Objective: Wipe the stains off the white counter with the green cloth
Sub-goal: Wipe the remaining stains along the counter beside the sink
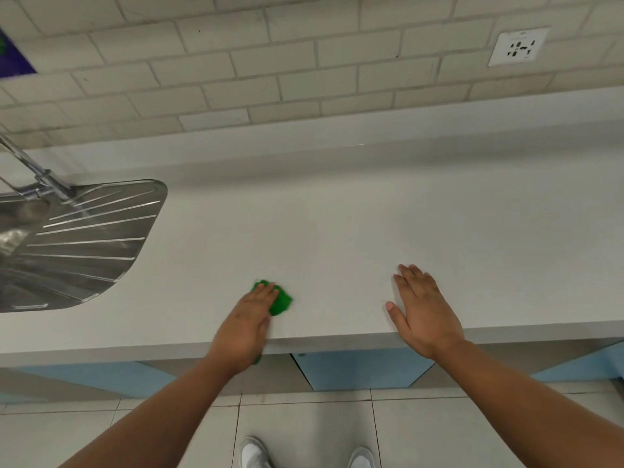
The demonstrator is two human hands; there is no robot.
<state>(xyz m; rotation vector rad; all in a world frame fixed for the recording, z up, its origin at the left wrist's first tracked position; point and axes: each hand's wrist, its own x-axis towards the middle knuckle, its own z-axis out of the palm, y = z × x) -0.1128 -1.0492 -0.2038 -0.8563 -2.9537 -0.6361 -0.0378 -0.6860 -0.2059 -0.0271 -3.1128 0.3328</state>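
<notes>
Smooth matte white counter (337, 231), broad and flat, with a squared front edge and a low raised lip along the back; no stain distinct enough to pick out on its surface. Green cloth (278, 300), soft and crumpled into a small bright wad, near the front edge left of centre; pressed flat under the left hand (248, 324), fingers laid close together over it, palm down, a scrap of green also peeking below the wrist past the counter edge; slightly blurred. Right hand (423, 312) flat on the bare counter well to the right of the cloth, fingers straight and close, thumb spread out to the side, holding nothing. Ribbed stainless-steel drainboard (91, 244) with rounded corner set into the counter at far left; chrome tap (40, 173) angled above it. Off-white brick-pattern tiles (270, 62) with grey grout on the wall behind; white square socket plate (518, 45) at upper right, markings too small to read. Pale blue cabinet doors (358, 369) under the counter; large glossy floor tiles (304, 434); pair of light shoes (253, 454) at the bottom edge.
</notes>
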